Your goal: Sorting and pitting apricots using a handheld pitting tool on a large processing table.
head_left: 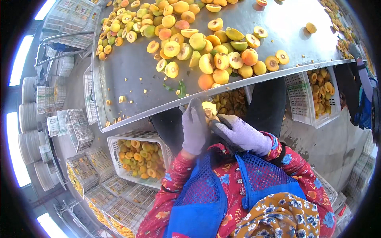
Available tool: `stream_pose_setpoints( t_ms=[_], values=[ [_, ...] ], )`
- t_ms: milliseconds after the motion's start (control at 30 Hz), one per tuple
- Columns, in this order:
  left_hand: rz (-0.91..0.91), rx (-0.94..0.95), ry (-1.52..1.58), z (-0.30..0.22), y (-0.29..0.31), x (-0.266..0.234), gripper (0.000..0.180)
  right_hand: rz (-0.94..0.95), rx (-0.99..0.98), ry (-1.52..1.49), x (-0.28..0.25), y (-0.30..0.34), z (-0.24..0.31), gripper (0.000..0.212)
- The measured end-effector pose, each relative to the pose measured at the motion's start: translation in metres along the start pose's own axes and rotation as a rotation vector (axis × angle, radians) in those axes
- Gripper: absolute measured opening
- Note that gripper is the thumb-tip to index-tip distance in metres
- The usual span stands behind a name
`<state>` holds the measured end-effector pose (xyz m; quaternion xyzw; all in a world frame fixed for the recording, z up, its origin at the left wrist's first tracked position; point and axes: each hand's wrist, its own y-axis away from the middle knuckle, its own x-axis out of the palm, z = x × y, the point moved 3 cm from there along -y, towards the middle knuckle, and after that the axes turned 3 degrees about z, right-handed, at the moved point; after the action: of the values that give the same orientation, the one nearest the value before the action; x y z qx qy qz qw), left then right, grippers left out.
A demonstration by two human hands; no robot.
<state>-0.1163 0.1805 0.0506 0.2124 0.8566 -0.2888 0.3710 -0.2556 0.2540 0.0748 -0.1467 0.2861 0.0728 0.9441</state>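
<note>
Just beyond the table's front edge, my two hands meet over a yellow peach half (208,106). My left hand (194,129), in a lilac glove with grey fingers, is closed around the fruit from the left. From the other side, my right hand (242,135), gloved alike, has its fingers bent together against the fruit's lower edge. Whatever those fingers grip is hidden. On the metal table (131,89) ahead lies a heap of halved peaches (172,47), some showing the pit or its hollow. A green leafy sprig (181,89) rests near the edge.
White crates of peach halves stand on the floor at left (141,156) and right (317,93). More peach halves (230,103) sit below the table edge between my legs. Stacked crates (107,186) fill the lower left. Another person's gloved hand (354,50) is at far right.
</note>
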Motion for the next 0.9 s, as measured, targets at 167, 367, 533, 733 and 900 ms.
stream_pose_setpoints(
  t_ms=[167,367,533,733,900],
  values=[
    [-0.025,-0.416,0.453,-0.006,-0.004,0.003,0.047,0.302,0.969,-2.053,0.015,0.011,-0.009,0.030],
    [-0.006,-0.170,0.013,0.006,0.005,0.018,0.059,0.362,0.679,-2.518,0.024,0.013,-0.007,0.042],
    [-0.231,-0.591,0.254,0.074,0.045,-0.070,0.038,0.152,0.754,-2.061,-0.006,0.013,-0.013,0.041],
    [0.240,-1.061,-0.866,0.090,0.049,-0.150,0.049,0.165,0.855,-1.260,0.004,0.010,-0.042,0.036],
    [0.182,-0.601,-0.516,0.104,-0.089,-0.048,0.048,-0.062,0.922,-1.289,0.006,0.008,-0.069,0.037]
  ],
)
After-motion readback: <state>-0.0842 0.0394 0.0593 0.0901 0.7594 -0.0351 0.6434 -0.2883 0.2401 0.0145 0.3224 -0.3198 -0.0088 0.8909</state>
